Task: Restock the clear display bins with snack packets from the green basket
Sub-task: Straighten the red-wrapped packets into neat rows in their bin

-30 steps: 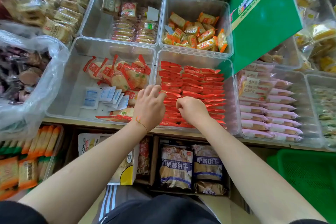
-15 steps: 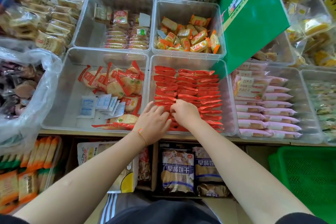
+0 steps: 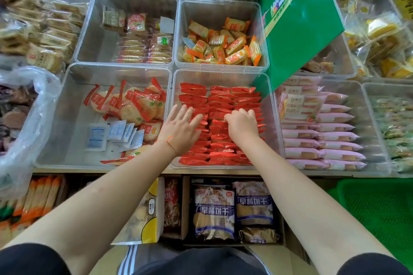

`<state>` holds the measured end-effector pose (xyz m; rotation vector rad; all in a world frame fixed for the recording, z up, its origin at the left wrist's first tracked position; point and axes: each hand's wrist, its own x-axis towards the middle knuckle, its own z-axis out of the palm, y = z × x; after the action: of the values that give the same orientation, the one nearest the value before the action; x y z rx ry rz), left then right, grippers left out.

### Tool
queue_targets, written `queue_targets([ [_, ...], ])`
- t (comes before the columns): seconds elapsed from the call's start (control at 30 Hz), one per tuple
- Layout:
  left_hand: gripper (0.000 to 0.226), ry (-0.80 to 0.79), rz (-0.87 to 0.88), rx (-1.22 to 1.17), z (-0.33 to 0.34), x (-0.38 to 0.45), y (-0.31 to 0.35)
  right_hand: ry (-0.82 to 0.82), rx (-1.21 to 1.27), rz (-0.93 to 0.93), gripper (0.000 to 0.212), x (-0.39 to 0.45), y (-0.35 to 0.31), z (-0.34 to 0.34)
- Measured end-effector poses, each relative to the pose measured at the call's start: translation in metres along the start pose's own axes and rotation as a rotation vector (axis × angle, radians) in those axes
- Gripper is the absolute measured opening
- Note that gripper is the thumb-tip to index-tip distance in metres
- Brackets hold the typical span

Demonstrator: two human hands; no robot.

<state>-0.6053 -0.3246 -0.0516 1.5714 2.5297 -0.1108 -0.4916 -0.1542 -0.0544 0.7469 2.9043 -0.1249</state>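
Red packets (image 3: 220, 123) fill the clear bin (image 3: 271, 105) in neat rows, and the green basket (image 3: 380, 212) sits low on the right, well apart from both hands. The left hand (image 3: 181, 128) lies flat on the rows with its fingers spread, and the right hand (image 3: 242, 126) is curled, its grip down among the packets. I think a hard push could tip the rows over and mess them up.

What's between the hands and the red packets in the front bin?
Nothing visible. The bin is open-topped, and both hands are already on the red packets: left hand lies flat on the left rows with fingers spread, right hand has fingers curled down into the middle rows.
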Motion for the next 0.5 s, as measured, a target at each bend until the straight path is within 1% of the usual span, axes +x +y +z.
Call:
queue_targets([
  [0.1, 0.067, 0.04, -0.156, -0.048, -0.002, 0.016, -0.007, 0.074, 0.002, 0.033, 0.029, 0.008, 0.007, -0.001],
  [0.17, 0.072, 0.063, -0.205, -0.049, -0.001, 0.023, -0.009, 0.166, 0.074, 0.053, 0.024, 0.017, 0.012, -0.001],
  [0.23, 0.073, 0.091, -0.226, -0.091, 0.001, 0.025, -0.011, 0.214, 0.147, 0.075, 0.023, 0.032, 0.016, -0.003],
  [0.37, 0.077, 0.09, -0.27, -0.126, 0.001, 0.025, -0.012, 0.195, 0.232, 0.109, 0.025, 0.069, 0.016, -0.005],
  [0.43, 0.078, 0.072, -0.275, -0.125, 0.002, 0.026, -0.012, 0.162, 0.232, 0.126, 0.027, 0.086, 0.012, -0.004],
  [0.5, 0.077, 0.067, -0.27, -0.128, 0.002, 0.027, -0.012, 0.125, 0.18, 0.128, 0.027, 0.099, 0.009, -0.004],
])
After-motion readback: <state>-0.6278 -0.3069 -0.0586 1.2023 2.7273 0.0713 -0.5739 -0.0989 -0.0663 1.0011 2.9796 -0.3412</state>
